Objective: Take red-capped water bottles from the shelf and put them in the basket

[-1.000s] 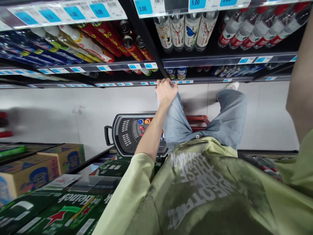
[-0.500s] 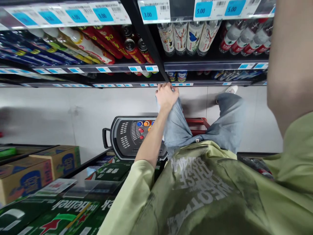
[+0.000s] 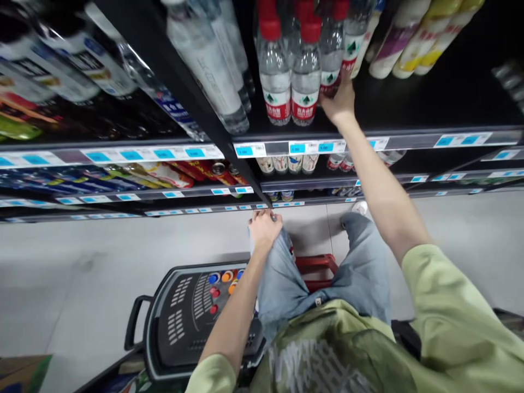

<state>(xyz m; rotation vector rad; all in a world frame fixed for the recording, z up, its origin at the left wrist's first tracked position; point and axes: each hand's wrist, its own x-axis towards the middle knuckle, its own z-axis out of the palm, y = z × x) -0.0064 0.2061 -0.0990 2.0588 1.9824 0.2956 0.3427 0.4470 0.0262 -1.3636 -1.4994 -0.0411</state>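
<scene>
My right hand reaches up to a shelf and closes round a clear water bottle with a red and white label. Two more red-capped water bottles stand just left of it. My left hand rests on my left knee, its fingers clenched on the light blue jeans. I crouch in front of the dark shelf unit, in a green shirt.
A grey shopping basket with several coloured bottle caps showing sits on the floor at my left. Shelves with blue price tags hold bottles and cans. A pale tiled floor stretches left. A cardboard box corner shows bottom left.
The view has tilted upward to a higher shelf. My right arm has risen and its hand now grips a water bottle. The left hand stays on the knee.
</scene>
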